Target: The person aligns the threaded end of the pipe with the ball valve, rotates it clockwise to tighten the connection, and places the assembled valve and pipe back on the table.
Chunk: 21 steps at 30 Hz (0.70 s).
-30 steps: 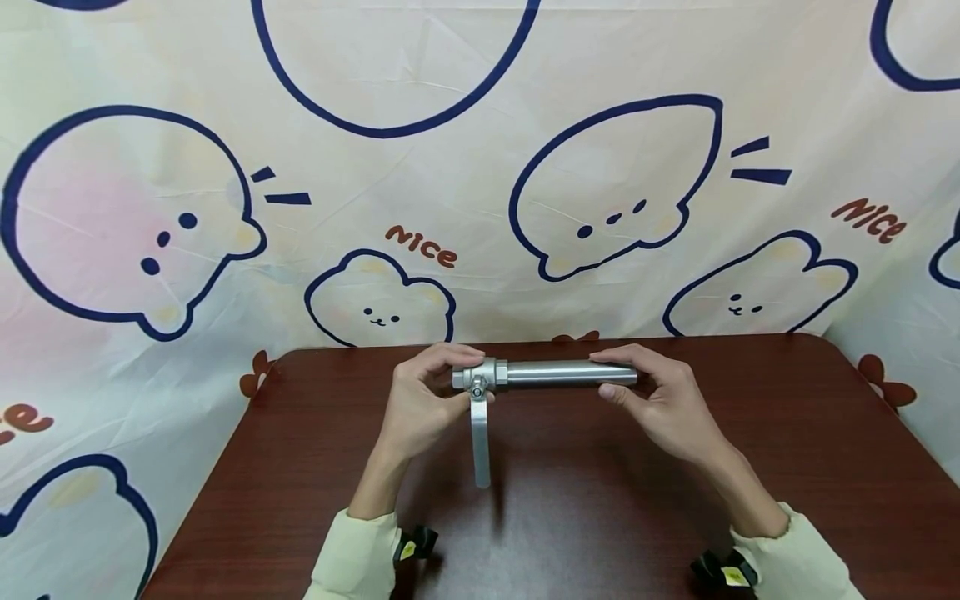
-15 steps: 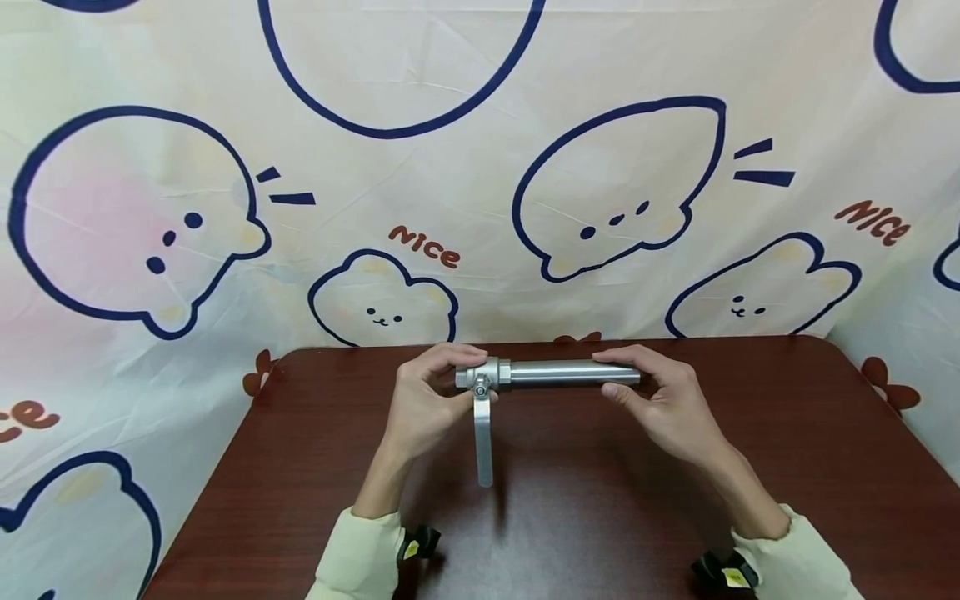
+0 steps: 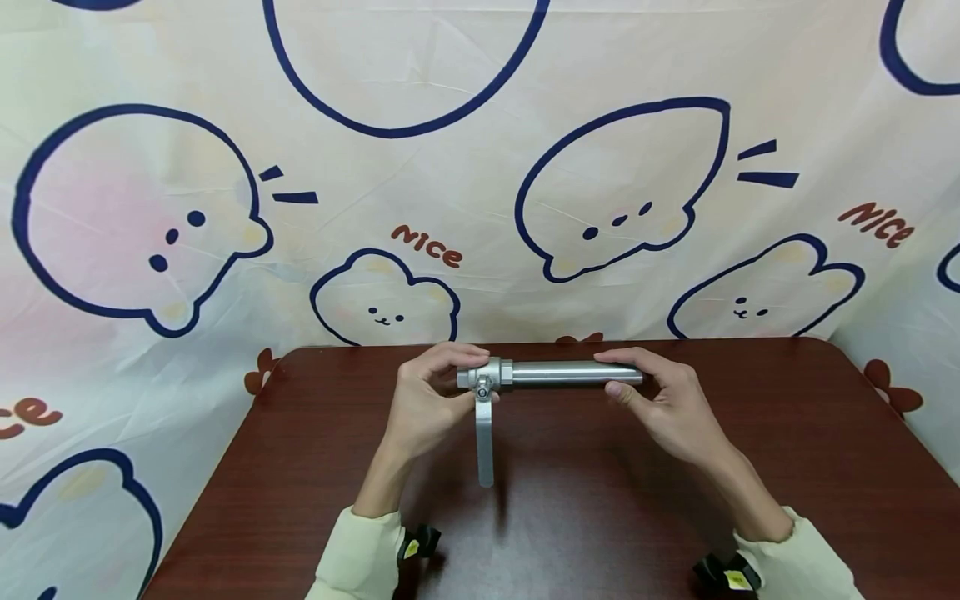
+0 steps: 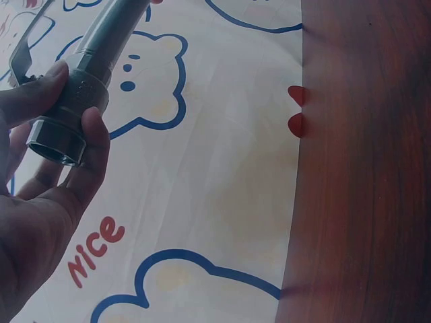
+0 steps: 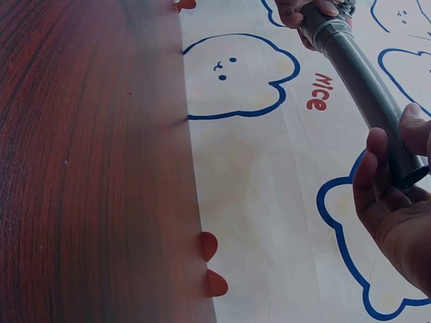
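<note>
A silver ball valve (image 3: 487,374) is joined to a straight metal pipe (image 3: 558,373), and both hands hold the assembly level above the table. My left hand (image 3: 422,408) grips the valve body between thumb and fingers. The valve's flat lever handle (image 3: 484,446) points toward me, across the pipe's line. At the pipe's far right end, my right hand (image 3: 675,408) pinches it with the thumb below and fingers on top. In the left wrist view, the valve's open threaded end (image 4: 56,142) faces the camera. The right wrist view shows the pipe's open end (image 5: 412,176) beside the right thumb.
A dark brown wooden table (image 3: 300,475) lies under the hands. Behind it hangs a pale cloth (image 3: 480,192) printed with cartoon outlines and red lettering. Black wrist straps with cameras (image 3: 420,542) sit at the light sleeves (image 3: 358,550).
Both hands keep the same hold on the valve and pipe. The whole scene has shifted very slightly to the right in the head view.
</note>
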Each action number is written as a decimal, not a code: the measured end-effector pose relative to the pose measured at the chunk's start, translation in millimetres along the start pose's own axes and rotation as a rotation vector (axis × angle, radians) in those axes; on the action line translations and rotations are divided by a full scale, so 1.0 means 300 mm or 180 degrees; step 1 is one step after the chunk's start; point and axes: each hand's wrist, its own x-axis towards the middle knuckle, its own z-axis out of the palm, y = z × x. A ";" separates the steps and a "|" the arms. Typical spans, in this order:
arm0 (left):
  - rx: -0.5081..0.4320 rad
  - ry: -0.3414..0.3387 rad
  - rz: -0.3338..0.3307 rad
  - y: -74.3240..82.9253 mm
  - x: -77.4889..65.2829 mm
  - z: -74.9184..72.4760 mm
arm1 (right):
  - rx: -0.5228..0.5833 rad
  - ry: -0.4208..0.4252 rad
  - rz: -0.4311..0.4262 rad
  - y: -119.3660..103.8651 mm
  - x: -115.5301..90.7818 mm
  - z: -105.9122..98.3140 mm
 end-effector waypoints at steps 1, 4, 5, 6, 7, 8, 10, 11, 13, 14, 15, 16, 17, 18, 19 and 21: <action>-0.0007 -0.0001 0.0003 -0.001 0.001 0.000 | 0.0001 -0.0001 0.0006 0.000 0.000 0.000; -0.0014 0.0009 0.0000 0.001 0.001 0.000 | -0.0019 0.0014 0.0003 0.003 0.000 0.004; -0.0020 0.0011 -0.0003 0.001 0.001 0.000 | -0.0025 0.0021 -0.0006 0.004 0.000 0.006; -0.0021 0.0013 -0.0010 0.001 0.001 0.000 | -0.0016 0.0027 -0.0010 0.006 0.000 0.008; -0.0018 0.0017 -0.0020 0.000 0.001 0.000 | -0.0002 0.0032 -0.0016 0.007 -0.001 0.010; -0.0019 0.0020 -0.0028 0.002 0.001 0.000 | 0.0018 0.0036 -0.0026 0.008 -0.001 0.012; -0.0020 0.0028 -0.0048 0.001 0.001 0.001 | 0.0061 0.0045 -0.0059 0.010 -0.002 0.014; -0.0018 0.0029 -0.0054 0.002 0.002 0.001 | 0.0068 0.0053 -0.0075 0.011 -0.001 0.014; -0.0008 0.0033 -0.0080 0.003 0.001 0.001 | 0.0072 0.0067 -0.0111 0.012 -0.002 0.015; -0.0007 0.0032 -0.0090 0.003 0.001 0.001 | 0.0055 0.0076 -0.0132 0.013 -0.002 0.016; -0.0001 0.0032 -0.0102 0.004 0.000 0.001 | 0.0032 0.0083 -0.0150 0.014 -0.002 0.017; 0.0005 0.0032 -0.0111 0.004 0.000 0.001 | 0.0015 0.0090 -0.0161 0.015 -0.002 0.017; 0.0009 0.0029 -0.0120 0.005 0.000 0.002 | 0.0005 0.0097 -0.0169 0.015 -0.002 0.018; 0.0009 0.0026 -0.0129 0.005 0.000 0.002 | -0.0007 0.0101 -0.0173 0.016 -0.002 0.018; 0.0009 0.0024 -0.0135 0.005 0.000 0.002 | -0.0017 0.0106 -0.0175 0.016 -0.002 0.018; 0.0017 0.0028 -0.0136 0.005 -0.001 0.002 | -0.0027 0.0116 -0.0185 0.016 -0.002 0.017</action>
